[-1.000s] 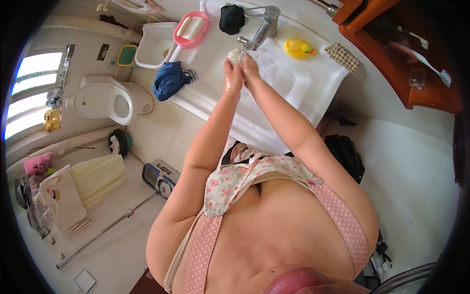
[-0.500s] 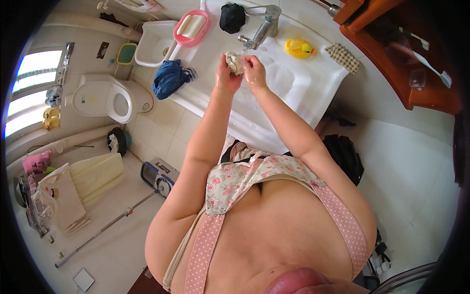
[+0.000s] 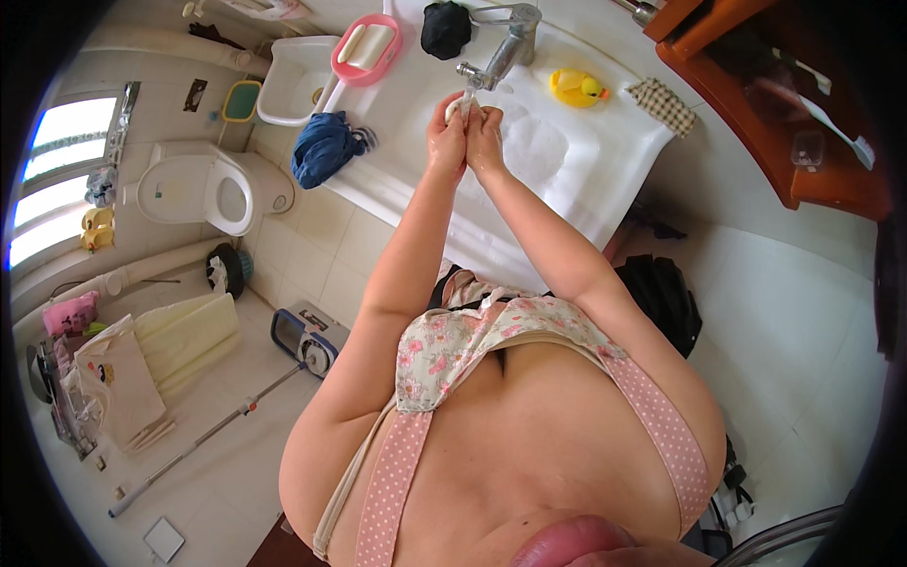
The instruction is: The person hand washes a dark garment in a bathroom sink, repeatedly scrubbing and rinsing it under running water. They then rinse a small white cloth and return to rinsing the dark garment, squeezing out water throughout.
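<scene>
White ceramic sink (image 3: 631, 168), upper centre of the frame, with foamy suds (image 3: 534, 144) across its floor. Grey metal tap (image 3: 516, 42) at the top edge, with running water at its spout. Pale cloth (image 3: 453, 109), bunched small, directly below the spout, mostly hidden by fingers. Left hand (image 3: 446, 138): curled round the cloth from the left. Right hand (image 3: 485, 140): bent in over the same cloth from the right, pressed against the left hand. Stage, by judgement: partway; wetting done, handling under the stream unfinished, cleanness impossible to tell. Out of hand, left of the tap: blue cloth bundle (image 3: 324, 151), black bundle (image 3: 446, 31), pink soap dish (image 3: 385, 73) with whitish bars (image 3: 373, 45). Upper right of centre: yellow toy duck (image 3: 574, 89), checked cloth (image 3: 664, 106).
</scene>
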Motion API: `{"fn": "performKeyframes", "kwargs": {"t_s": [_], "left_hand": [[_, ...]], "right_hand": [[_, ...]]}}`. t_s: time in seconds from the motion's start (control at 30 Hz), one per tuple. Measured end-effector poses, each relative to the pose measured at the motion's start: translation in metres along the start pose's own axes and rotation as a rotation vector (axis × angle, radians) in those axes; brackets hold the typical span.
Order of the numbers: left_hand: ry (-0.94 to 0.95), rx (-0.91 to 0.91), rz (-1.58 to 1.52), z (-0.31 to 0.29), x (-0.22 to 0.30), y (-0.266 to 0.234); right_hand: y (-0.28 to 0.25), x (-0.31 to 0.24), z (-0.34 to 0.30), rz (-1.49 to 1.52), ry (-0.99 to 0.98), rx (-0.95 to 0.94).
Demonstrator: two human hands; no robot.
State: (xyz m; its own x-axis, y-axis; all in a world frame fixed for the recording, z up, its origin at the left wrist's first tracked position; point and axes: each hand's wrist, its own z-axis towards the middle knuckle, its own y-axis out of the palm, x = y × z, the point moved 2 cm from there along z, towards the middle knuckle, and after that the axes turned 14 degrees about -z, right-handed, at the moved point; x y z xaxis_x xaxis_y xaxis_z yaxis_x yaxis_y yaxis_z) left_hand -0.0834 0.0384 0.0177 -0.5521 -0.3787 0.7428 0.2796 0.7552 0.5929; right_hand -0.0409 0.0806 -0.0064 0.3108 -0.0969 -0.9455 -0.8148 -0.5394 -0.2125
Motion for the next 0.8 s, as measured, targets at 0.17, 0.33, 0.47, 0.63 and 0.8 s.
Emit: {"fn": "performKeyframes", "kwargs": {"t_s": [0.17,0.33,0.47,0.63,0.8], "left_hand": [[-0.004,0.196,-0.153,-0.004,0.011,0.005],[-0.058,0.240,-0.303,0.018,0.001,-0.017],[-0.100,0.349,-0.247,0.017,-0.004,-0.014],[-0.268,0.243,-0.347,0.014,-0.007,-0.017],[-0.242,0.107,-0.181,0.011,0.005,-0.027]], "right_hand": [[-0.010,-0.032,-0.006,-0.347,-0.117,0.012],[-0.014,-0.044,-0.010,-0.415,-0.128,-0.037],[-0.016,-0.027,-0.007,-0.449,-0.125,-0.086],[-0.020,-0.009,0.002,-0.165,0.226,-0.375],[-0.030,-0.007,0.004,0.129,0.362,-0.364]]}}
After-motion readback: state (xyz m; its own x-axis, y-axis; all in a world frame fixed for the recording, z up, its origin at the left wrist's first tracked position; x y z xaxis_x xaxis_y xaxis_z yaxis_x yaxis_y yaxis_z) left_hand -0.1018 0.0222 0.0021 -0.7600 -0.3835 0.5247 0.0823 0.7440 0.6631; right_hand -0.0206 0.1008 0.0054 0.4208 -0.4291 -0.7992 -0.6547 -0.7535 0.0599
